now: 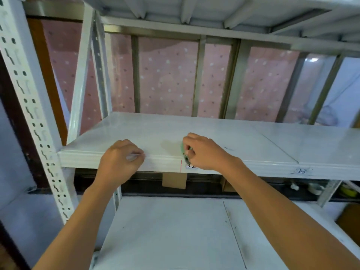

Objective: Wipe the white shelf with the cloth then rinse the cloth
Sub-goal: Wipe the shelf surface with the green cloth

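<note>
The white shelf (214, 131) runs across the middle of the view at chest height. My right hand (202, 152) rests on its front edge, curled around a small green cloth (183, 149), of which only a sliver shows at the fingers. A faint damp patch lies on the shelf just left of that hand. My left hand (120, 160) sits at the shelf's front lip further left, fingers curled, pinching something small and pale that is too blurred to name.
A perforated white upright (29, 106) stands at the left. A lower white shelf (175, 230) lies below, another shelf overhead (194, 10). Behind is a pink dotted window covering (167, 78). A cardboard piece (174, 180) and small items (315, 189) sit under the shelf.
</note>
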`<state>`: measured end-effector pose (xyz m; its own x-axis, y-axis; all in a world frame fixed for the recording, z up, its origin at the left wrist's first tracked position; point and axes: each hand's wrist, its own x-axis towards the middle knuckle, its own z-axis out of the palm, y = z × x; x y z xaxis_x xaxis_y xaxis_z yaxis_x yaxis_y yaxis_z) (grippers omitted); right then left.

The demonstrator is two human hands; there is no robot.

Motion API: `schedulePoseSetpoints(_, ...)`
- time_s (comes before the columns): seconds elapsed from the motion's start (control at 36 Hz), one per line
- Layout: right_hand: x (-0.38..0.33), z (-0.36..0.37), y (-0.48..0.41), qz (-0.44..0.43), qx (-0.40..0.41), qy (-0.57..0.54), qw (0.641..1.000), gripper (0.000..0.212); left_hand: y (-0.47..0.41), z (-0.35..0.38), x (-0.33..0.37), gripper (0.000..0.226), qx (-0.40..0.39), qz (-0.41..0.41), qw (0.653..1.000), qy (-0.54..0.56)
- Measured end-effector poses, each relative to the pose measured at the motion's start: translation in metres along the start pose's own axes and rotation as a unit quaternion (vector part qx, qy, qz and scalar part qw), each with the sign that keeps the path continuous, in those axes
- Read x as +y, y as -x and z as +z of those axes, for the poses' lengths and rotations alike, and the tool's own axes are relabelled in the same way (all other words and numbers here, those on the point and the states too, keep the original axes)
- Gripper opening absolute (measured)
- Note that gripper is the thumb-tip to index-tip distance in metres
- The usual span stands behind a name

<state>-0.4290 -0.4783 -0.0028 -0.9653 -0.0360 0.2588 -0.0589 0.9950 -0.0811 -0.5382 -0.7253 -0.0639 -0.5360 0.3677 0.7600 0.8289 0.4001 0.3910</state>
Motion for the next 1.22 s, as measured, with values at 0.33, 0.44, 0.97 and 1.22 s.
schedulePoseSetpoints(0.33, -0.038, 0.003, -0.063, -0.121, -0.051, -0.122, 0.984, 0.007, 0.001, -0.015, -0.005, 0.007, 0.048, -0.012, 0.997, -0.062)
schedulePoseSetpoints(0.44, -0.065, 0.014, -0.102, -0.157, -0.052, -0.150, 0.975, 0.011, -0.005, -0.032, -0.023, 0.020, 0.087, -0.045, 0.986, -0.137)
schedulePoseSetpoints(0.97, -0.137, 0.080, -0.305, -0.100, -0.010, -0.103, 0.990, 0.018, -0.055, -0.055, -0.098, 0.025, -0.117, -0.071, 0.976, -0.169)
schedulePoseSetpoints(1.22, -0.133, 0.087, -0.316, -0.063, -0.041, -0.035, 0.997, 0.043, -0.053, -0.057, -0.108, 0.044, -0.125, -0.105, 0.978, -0.127)
